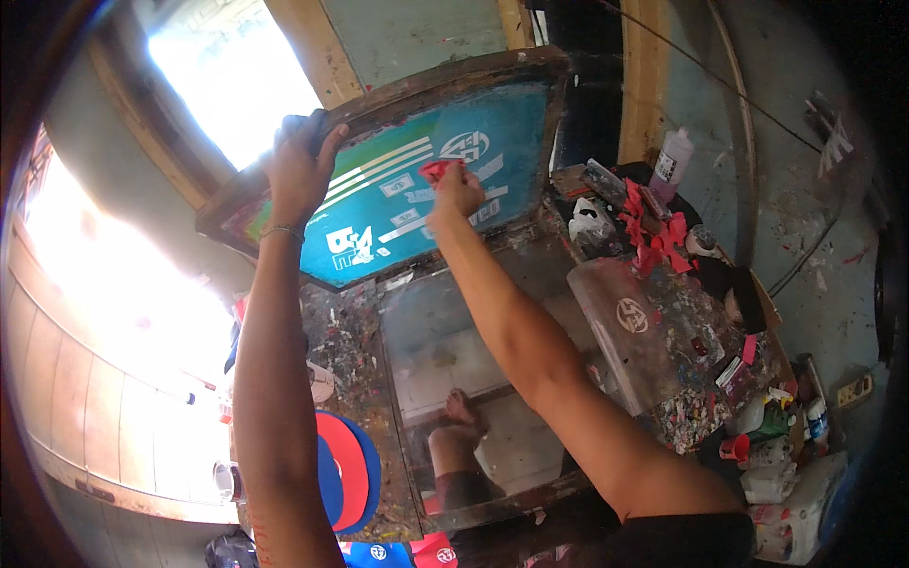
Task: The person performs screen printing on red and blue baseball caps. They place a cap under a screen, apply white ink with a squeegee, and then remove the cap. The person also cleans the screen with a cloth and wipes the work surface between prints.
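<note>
A wooden-framed printing screen (426, 79) stands tilted up at the far side of the worktable, its teal mesh (516, 118) carrying pale letters, stripes and emblems. My left hand (301, 161) is closed over the frame's upper edge near its left end. Against the mesh, right of the middle, my right hand (458, 192) pinches a crumpled red cloth (437, 170). Below the screen lies a glossy, see-through panel (417, 331) set in the table. A bare foot (464, 409) and a leg show in it, between my forearms.
Right of the panel, a paint-spattered board (663, 331) holds red scraps (658, 237) and a clear bottle (671, 166). Several bottles and cups crowd the lower right. Blue and red round pieces (348, 464) lie by my left forearm. A bright window (237, 76) is behind the screen.
</note>
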A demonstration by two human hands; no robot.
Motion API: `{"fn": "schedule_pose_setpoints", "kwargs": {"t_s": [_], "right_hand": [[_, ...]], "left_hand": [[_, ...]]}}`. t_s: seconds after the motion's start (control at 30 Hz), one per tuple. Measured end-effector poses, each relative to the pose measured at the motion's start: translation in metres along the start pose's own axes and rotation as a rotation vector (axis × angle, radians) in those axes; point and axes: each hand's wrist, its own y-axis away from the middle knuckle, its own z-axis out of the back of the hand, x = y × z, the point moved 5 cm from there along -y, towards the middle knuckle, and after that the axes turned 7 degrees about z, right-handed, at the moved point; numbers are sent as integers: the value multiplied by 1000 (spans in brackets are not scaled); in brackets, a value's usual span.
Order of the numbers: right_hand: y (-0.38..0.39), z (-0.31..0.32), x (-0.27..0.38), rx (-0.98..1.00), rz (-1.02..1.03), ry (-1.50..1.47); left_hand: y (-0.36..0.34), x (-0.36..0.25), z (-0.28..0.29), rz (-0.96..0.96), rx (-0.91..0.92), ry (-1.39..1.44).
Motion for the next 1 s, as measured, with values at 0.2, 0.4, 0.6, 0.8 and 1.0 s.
{"fn": "schedule_pose_setpoints", "kwargs": {"t_s": [0.2, 0.4, 0.6, 0.8, 1.0], "right_hand": [[13, -11, 60, 427, 59, -397], [28, -38, 131, 499, 971, 289], [21, 21, 66, 780, 1045, 909], [72, 180, 56, 838, 605, 1134], [191, 282, 137, 946, 311, 1135]], "left_hand": [[6, 10, 3, 33, 29, 43], [6, 5, 1, 43, 35, -28], [6, 0, 9, 46, 21, -68], [34, -22, 28, -77, -24, 87], [140, -92, 87, -1, 118, -159]]}}
